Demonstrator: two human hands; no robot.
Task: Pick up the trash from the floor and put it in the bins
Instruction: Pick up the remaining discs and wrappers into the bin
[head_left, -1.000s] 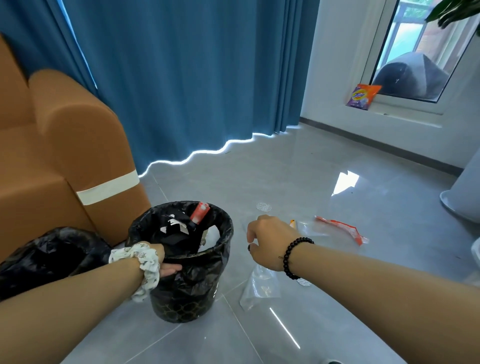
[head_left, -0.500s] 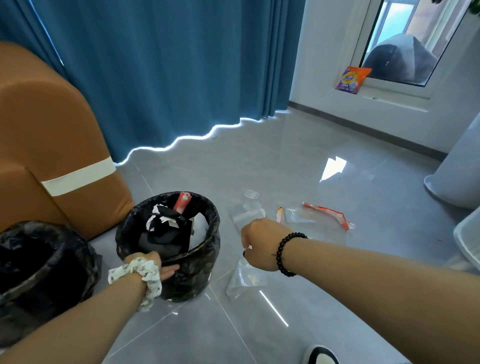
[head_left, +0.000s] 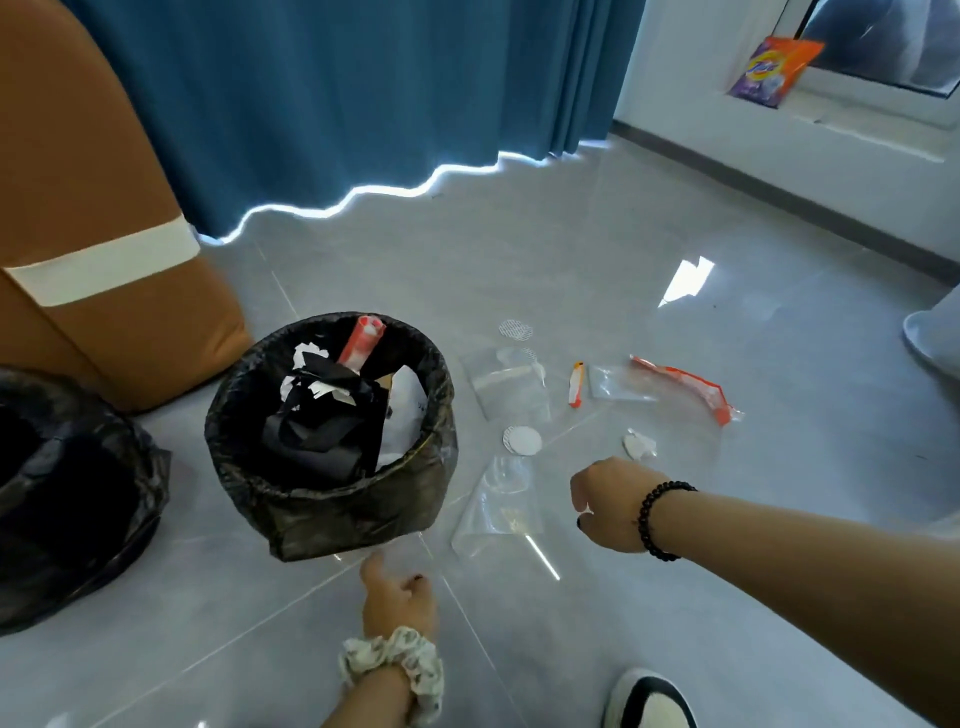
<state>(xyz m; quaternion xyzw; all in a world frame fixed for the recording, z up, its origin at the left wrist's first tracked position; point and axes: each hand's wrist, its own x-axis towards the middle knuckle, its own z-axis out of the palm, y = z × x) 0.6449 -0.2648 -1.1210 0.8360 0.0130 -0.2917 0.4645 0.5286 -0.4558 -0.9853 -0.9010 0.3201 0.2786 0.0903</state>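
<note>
A bin (head_left: 363, 512) lined with a black bag stands left of centre, holding black and white scraps and a red tube. My left hand (head_left: 397, 597), a scrunchie on its wrist, hovers just in front of the bin, fingers loosely curled and holding nothing. My right hand (head_left: 610, 504) is curled in a fist over the floor, with a small white scrap (head_left: 587, 512) showing at its thumb. On the floor lie a clear bag (head_left: 498, 504), a round white disc (head_left: 522, 440), another clear bag (head_left: 511, 384), an orange stick (head_left: 576, 384), a red-striped bag (head_left: 680, 387) and a crumpled white piece (head_left: 639, 446).
A second black-lined bin (head_left: 78, 493) stands at the far left beside an orange sofa (head_left: 78, 208). Blue curtains (head_left: 363, 93) hang behind. My shoe (head_left: 649, 701) is at the bottom edge. A white base (head_left: 935, 338) stands at the right, and a detergent packet (head_left: 774, 70) on the sill.
My left hand has let go of the bin's rim and drawn back toward me. The view has tilted down and left. My right hand stays curled and has moved right.
</note>
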